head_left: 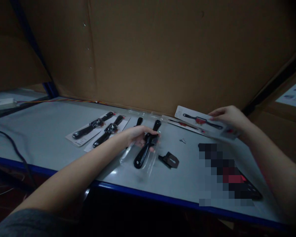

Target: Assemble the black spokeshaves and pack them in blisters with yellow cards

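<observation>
My left hand (143,135) is closed on a black spokeshave (144,150), held over a clear plastic blister shell (151,164). A second black handle (139,121) shows behind that hand, mostly hidden. My right hand (228,117) pinches the right end of a white printed backing card (187,112), raised above the tabletop. The card bears a picture of a black and red spokeshave. On the table between my hands lie a dark metal blade piece (172,160) with a slot and a small silver screw (183,141).
Two carded spokeshaves (92,126) lie left of my left arm. Another printed card (184,125) rests by the cardboard wall (148,59). A pixelated black and red object (253,190) lies at the right. A black cable (13,144) crosses the table's left end; its front edge (138,192) is blue.
</observation>
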Demonstrator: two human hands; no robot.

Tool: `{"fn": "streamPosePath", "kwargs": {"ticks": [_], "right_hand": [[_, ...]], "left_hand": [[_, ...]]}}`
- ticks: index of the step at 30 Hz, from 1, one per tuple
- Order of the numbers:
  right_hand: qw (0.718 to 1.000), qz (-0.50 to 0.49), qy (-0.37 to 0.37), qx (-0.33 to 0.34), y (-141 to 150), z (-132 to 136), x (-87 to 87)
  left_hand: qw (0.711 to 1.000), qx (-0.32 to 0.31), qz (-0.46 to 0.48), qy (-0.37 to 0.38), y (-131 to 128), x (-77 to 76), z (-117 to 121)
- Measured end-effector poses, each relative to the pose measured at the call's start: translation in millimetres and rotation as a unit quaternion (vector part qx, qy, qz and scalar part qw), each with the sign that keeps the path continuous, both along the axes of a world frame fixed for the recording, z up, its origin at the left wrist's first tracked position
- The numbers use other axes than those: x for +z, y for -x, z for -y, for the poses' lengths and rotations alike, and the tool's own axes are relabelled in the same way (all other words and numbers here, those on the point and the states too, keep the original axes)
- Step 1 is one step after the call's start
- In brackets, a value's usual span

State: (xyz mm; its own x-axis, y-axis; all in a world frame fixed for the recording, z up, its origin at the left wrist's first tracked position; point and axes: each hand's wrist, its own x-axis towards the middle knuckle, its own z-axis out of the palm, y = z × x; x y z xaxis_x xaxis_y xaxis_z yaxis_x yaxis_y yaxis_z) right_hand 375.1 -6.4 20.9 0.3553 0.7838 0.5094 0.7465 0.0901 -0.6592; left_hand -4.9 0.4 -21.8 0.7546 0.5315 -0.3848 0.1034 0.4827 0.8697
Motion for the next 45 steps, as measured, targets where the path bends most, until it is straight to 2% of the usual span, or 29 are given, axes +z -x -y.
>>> {"fn": "streamPosePath", "kwargs": {"ticks": [3,5,8,10,16,18,20,23,25,27,29,30,32,34,36,39,42,45], "right_hand": [[0.998,0.049,-0.029,-0.011,19,12,8.1],[0.994,0.067,-0.091,-0.009,37,22,10.4],[0.971,0.097,-0.208,0.063,66,35,9.9],[0.950,0.110,-0.278,0.089,79,41,8.8],[0.904,0.062,-0.423,0.003,81,43,6.6],[0.897,0.040,-0.439,0.015,89,46,2.5],[0.906,0.032,-0.418,0.056,105,52,-4.3],[0.929,0.052,-0.343,0.131,135,62,-15.4],[0.937,0.051,-0.301,0.170,148,66,-19.7],[0.941,-0.014,-0.287,0.179,152,65,-20.3],[0.941,-0.134,-0.264,0.166,149,62,-19.1],[0.940,-0.199,-0.222,0.167,147,61,-18.7],[0.929,-0.302,-0.082,0.196,146,59,-19.6],[0.899,-0.363,0.065,0.237,149,59,-23.0],[0.874,-0.388,0.140,0.258,154,61,-26.9],[0.879,-0.389,0.133,0.241,151,60,-27.8],[0.898,-0.398,0.040,0.182,130,53,-22.3],[0.894,-0.428,-0.041,0.127,104,46,-15.7]], "left_hand": [[1.000,0.015,0.004,0.013,-1,4.2,2],[0.999,0.019,0.019,0.020,-1,8.3,4],[1.000,0.014,0.025,0.014,0,13.1,6],[1.000,-0.002,0.019,0.000,2,14.2,6],[0.998,-0.053,0.009,-0.027,2,13.4,3],[0.998,-0.062,-0.002,-0.029,-1,13.3,5],[0.998,-0.060,0.012,-0.030,-4,12.9,10],[0.997,-0.040,0.057,-0.040,-7,12.2,17],[0.996,-0.052,0.042,-0.060,-7,12.6,21],[0.994,-0.066,0.001,-0.088,-5,13.5,24],[0.993,-0.055,-0.015,-0.107,-4,13.5,25],[0.993,-0.046,-0.015,-0.111,-3,13.0,25],[0.991,-0.033,-0.016,-0.125,-3,11.1,25],[0.986,-0.028,-0.036,-0.159,-3,9.6,26],[0.978,-0.026,-0.068,-0.194,-4,10.3,28],[0.972,-0.034,-0.109,-0.204,-3,16.0,34],[0.977,-0.081,-0.100,-0.172,-1,23.4,38],[0.979,-0.132,-0.075,-0.135,1,26.4,40]]}}
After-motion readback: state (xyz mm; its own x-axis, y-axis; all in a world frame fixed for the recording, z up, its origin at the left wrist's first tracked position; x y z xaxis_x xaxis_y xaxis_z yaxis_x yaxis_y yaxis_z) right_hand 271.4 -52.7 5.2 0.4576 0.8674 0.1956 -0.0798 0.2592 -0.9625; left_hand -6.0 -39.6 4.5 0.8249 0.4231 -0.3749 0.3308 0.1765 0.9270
